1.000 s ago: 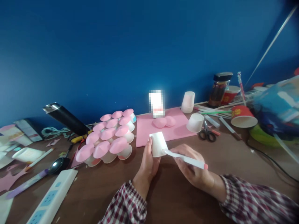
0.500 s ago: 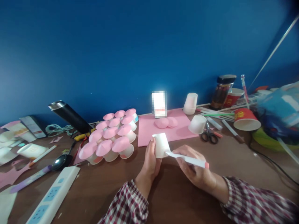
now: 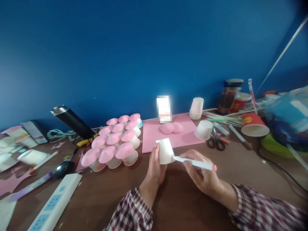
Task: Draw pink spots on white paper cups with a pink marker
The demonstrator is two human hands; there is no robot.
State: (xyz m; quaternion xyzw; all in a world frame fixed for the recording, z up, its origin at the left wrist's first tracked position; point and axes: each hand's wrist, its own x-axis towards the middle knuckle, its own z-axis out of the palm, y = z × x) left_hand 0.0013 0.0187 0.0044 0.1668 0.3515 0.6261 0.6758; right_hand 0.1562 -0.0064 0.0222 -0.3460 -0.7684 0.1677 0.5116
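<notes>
A white paper cup (image 3: 165,151) is gripped upside down by my left hand (image 3: 155,168), its thumb along the cup's left side. My right hand (image 3: 201,175) is closed around a white marker (image 3: 198,164) with a pink end. The marker's tip meets the cup's lower right side, where a faint pinkish mark shows. Just beyond the cup lies a pink sheet (image 3: 150,134) with two pink paper discs (image 3: 166,128) on it. Another white paper cup (image 3: 203,130) rests upside down at the sheet's right edge.
To the left stand several cups topped with pink cones (image 3: 114,138). Black scissors (image 3: 216,142), loose markers (image 3: 238,134) and a red cup (image 3: 255,124) lie right. A power strip (image 3: 56,202) and black flask (image 3: 72,120) are left; stacked cups (image 3: 196,108) stand near the wall.
The held cup has tilted slightly and turned in my left hand. My right hand has shifted a little to the right with the marker, its tip still at the cup's lower right.
</notes>
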